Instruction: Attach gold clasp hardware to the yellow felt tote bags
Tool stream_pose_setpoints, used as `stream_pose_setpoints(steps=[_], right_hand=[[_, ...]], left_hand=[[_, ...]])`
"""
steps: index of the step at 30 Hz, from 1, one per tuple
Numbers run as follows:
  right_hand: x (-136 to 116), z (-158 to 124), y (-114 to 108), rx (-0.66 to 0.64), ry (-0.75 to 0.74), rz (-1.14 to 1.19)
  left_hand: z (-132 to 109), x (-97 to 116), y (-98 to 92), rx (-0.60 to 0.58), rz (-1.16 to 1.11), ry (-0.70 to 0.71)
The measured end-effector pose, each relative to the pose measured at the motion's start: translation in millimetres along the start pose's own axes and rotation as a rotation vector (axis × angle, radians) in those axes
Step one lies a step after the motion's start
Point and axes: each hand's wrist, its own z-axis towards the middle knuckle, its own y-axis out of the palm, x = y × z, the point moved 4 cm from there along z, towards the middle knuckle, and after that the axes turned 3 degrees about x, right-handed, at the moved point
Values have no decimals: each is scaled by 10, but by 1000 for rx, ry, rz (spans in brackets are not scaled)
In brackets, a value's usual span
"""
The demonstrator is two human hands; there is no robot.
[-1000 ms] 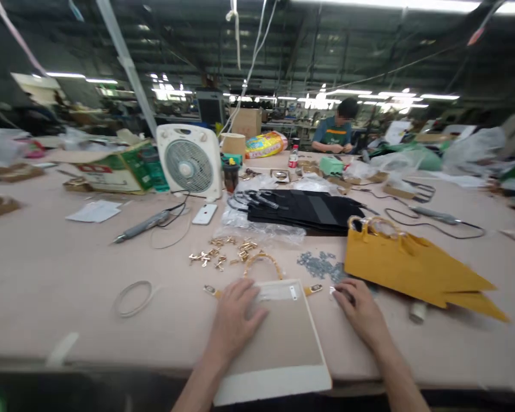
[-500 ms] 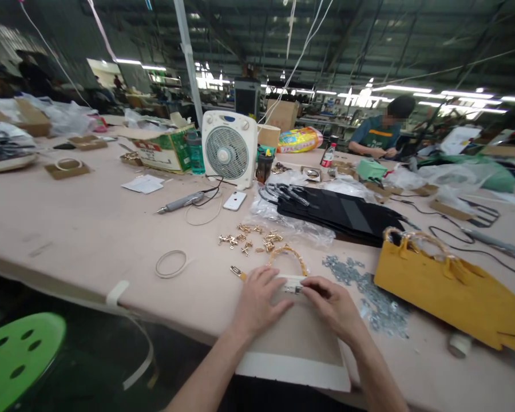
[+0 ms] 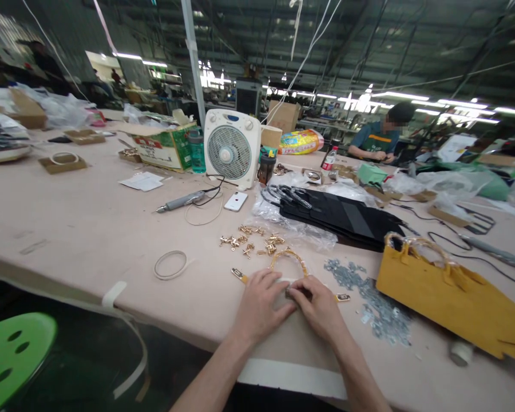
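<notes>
Long workshop tables run back under strip lights, and the near table (image 3: 68, 229) fills most of the frame. At lower centre a flat beige bag panel (image 3: 300, 349) with a white lower edge lies at the table's front edge. Both hands rest on its top edge. The left hand (image 3: 261, 303) lies flat with fingers loosely together, pressing the panel down. The right hand (image 3: 320, 306) touches it, fingertips curled and drawn together over a small dark fitting at the middle of the top edge; whether it truly pinches that fitting I cannot tell.

A braided handle (image 3: 288, 257) arcs just above the hands, and a gold tab (image 3: 239, 274) sticks out left of the left hand, another (image 3: 342, 297) right of the right hand. Judging by this, handle and tabs are already on the panel and the centre fitting is the part in hand, not visibly finished.

Loose gold clasps (image 3: 249, 241) lie above the handle, grey metal bits (image 3: 369, 292) are scattered to the right, and a tape ring (image 3: 170, 265) lies to the left. Yellow bags (image 3: 450, 300) lie at right, black bags (image 3: 339, 214) behind. A fan (image 3: 232, 150) stands at upper centre, a phone (image 3: 235, 201) before it. Another person (image 3: 380, 140) sits at the far upper right. A green stool (image 3: 12, 355) shows at lower left.
</notes>
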Motion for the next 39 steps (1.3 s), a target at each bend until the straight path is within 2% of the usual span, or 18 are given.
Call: stream_pose_setpoints(steps=[15,27,35,39], right_hand=[[91,4,2,-7,-60,-16],[123,12,-90,-132,-161,65],[156,-37,-82,-124,-175,74],[152,-29,-101,-142,-177,67]], left_hand=[[-3,-15,5,-13,-22,-18],[66,-55,-4,-16,-61,-93],[48,-55,0,-6,-72,-31],[101,-78,9,-43,-143,-162]])
